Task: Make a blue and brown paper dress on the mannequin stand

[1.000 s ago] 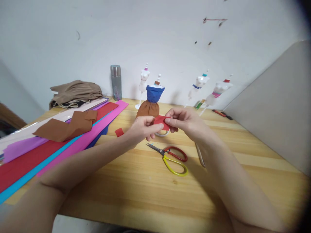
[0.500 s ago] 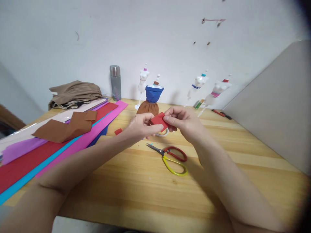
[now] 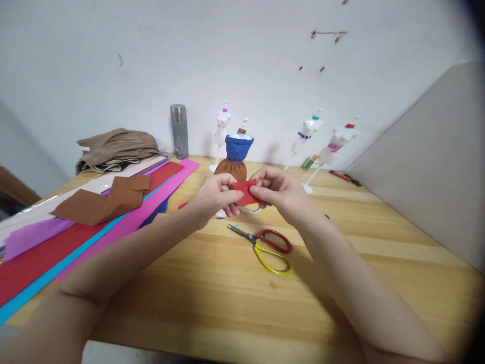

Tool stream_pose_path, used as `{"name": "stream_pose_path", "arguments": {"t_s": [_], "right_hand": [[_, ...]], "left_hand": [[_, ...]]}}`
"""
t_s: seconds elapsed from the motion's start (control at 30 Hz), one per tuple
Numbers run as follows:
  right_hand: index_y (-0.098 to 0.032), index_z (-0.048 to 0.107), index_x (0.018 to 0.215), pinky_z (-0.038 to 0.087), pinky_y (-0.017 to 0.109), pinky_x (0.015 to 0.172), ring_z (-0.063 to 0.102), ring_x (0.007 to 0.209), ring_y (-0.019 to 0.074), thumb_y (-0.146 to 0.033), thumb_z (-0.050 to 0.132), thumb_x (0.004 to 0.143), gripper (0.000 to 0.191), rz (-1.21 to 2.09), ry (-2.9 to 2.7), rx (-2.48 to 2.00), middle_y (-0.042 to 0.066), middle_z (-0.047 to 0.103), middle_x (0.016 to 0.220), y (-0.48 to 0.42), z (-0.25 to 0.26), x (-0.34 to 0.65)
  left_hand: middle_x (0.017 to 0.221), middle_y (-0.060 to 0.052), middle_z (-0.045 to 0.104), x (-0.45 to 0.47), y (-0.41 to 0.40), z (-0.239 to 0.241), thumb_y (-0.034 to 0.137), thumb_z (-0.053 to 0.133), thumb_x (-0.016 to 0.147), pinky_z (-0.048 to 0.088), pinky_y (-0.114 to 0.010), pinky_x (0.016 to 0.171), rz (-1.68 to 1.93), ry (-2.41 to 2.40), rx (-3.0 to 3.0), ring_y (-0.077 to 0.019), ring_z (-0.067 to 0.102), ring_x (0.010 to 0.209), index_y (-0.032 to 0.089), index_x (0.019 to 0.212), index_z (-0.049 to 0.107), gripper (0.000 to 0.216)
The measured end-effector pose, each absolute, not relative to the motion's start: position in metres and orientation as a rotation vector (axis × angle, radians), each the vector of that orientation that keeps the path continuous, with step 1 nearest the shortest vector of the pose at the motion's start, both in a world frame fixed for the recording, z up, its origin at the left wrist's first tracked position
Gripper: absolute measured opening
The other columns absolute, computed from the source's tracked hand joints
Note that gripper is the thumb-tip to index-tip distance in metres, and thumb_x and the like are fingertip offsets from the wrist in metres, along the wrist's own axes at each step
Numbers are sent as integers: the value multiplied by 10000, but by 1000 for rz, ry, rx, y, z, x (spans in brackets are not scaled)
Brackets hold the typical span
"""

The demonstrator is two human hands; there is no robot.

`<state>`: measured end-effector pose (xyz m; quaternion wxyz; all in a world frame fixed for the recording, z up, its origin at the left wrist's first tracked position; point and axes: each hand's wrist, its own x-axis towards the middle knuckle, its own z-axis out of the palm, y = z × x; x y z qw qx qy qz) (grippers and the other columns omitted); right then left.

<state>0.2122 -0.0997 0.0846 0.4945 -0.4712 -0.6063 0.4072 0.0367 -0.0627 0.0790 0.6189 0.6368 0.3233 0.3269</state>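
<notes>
Between my two hands is a small piece of red fabric (image 3: 245, 194), held up above the table. My left hand (image 3: 220, 196) pinches its left side, thumb in front. My right hand (image 3: 276, 188) grips the right side between thumb and fingers. Partly hidden behind the fabric lies a white ring, perhaps a tape roll (image 3: 251, 209). Scissors (image 3: 253, 238) with one red and one yellow handle rest on the wood below my hands. Just behind stands a small mannequin in a blue top (image 3: 238, 148) and a brown skirt (image 3: 231, 168).
Colored fabric strips (image 3: 151, 202) and a brown fabric piece (image 3: 109, 199) cover the left side. Folded tan cloth (image 3: 117, 146) and a flask (image 3: 179, 131) stand by the wall. More mannequins (image 3: 341, 136) are at the back; a red-and-black tool (image 3: 344, 178) lies at right.
The red fabric has turned from a slanted to a more level position and shifted slightly left. Both hands still hold it. The view has shifted a little.
</notes>
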Motion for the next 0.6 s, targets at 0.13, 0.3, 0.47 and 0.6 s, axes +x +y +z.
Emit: {"name": "stream_pose_path", "arguments": {"t_s": [0.13,0.3,0.47,0.6], "right_hand": [[-228,578,753,364,236,424,443,441,76,-359,782,675,255,955,-1449,-1119,-62,551,569,-99,84,212],[-219,612,782,355,229,421,443,446,74,-374,788,690,253,984,-1491,-1109,-58,554,567,-99,84,211],[-222,591,730,368,239,423,433,441,75,-389,790,698,261,917,-1488,-1091,-54,538,567,-100,84,211],[-230,598,765,410,267,464,479,489,100,-393,772,705,246,813,-1540,-1096,-28,589,631,-102,86,210]], "left_hand": [[637,-12,694,38,-64,78,174,714,789,469,-184,452,761,683,1445,-90,608,474,132,847,615,122],[561,5,648,39,-66,80,119,686,781,454,-177,456,742,756,1503,-84,592,471,133,754,595,96],[552,30,620,40,-67,81,104,698,752,431,-174,452,772,785,1538,-79,569,470,138,782,598,110],[531,42,585,40,-65,78,175,739,738,420,-177,463,821,783,1530,-88,572,494,145,771,603,143]]}}
